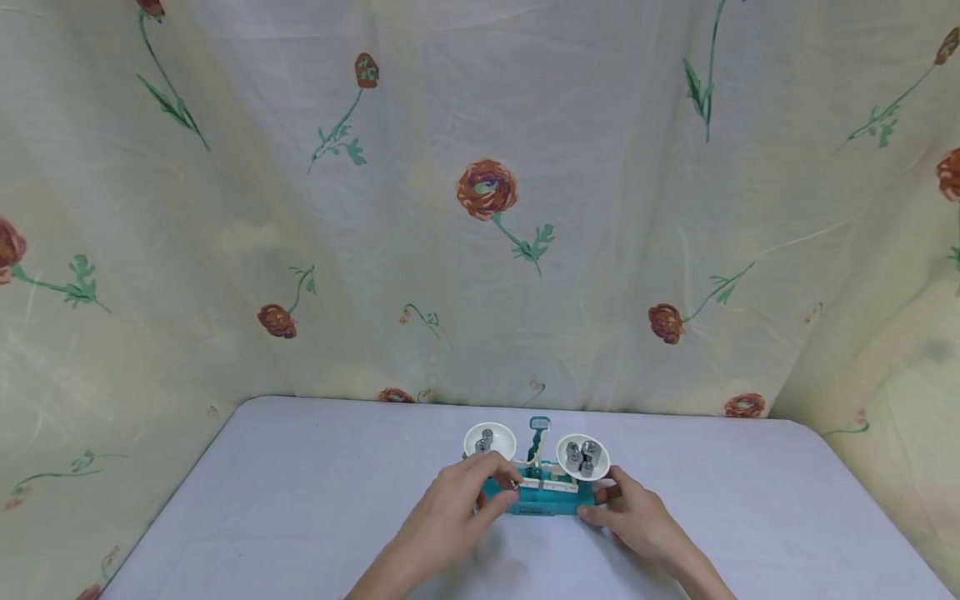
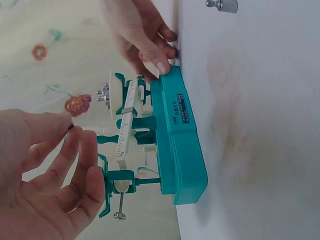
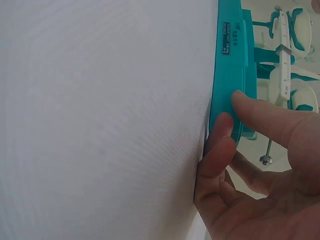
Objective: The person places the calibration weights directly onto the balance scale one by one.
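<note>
A teal balance scale (image 1: 551, 502) stands on the table with a white pan on each side. Several metal weights (image 1: 588, 454) sit in the right pan (image 1: 572, 439), and a few more (image 1: 483, 442) in the left pan (image 1: 501, 432). My left hand (image 1: 461, 508) is in front of the left pan, pinching a small dark metal weight (image 1: 516, 485) between thumb and forefinger, mostly hidden by the fingertips in the left wrist view. My right hand (image 1: 636, 518) grips the right end of the base, thumb (image 3: 250, 107) on its front and fingers round the end.
In the left wrist view a knobbed metal weight (image 2: 228, 5) is on the pale table cloth, near the right hand's side. A sliding rider (image 2: 129, 111) sits on the graduated beam. Behind the table hangs a flowered curtain (image 1: 420, 250).
</note>
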{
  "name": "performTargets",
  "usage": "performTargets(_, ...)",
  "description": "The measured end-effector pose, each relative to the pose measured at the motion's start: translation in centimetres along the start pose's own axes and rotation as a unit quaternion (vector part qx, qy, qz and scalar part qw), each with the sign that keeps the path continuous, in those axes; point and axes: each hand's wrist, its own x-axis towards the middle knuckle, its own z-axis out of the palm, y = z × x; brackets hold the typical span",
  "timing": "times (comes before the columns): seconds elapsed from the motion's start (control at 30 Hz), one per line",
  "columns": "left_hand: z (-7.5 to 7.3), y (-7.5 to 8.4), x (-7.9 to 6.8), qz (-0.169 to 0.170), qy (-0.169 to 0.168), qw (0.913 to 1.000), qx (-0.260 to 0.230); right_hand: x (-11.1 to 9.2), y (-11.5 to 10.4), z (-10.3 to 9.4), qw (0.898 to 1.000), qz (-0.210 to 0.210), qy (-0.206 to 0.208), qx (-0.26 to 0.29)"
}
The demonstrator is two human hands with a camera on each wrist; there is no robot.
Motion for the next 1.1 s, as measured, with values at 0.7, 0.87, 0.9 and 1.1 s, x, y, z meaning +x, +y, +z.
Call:
performTargets(0.7,0.1,-0.2,1.0,-0.04,0.098,0.9911,0.081,-0.1,0.1,0.0,1.0,-0.005,0.007,0.008)
performTargets(0.87,0.2,-0.4,1.1,-0.041,0.117,0.988,0.092,0.0,0.2,0.0,1.0,-0.007,0.002,0.004)
performTargets(0.9,0.2,-0.4,1.1,-0.041,0.119,0.9874,0.096,0.0,0.2,0.0,1.0,-0.005,0.002,0.003)
performTargets(1.1,0.6,-0.4,1.1,-0.044,0.139,0.9809,0.129,0.1,-0.1,0.0,1.0,0.009,-0.003,0.003)
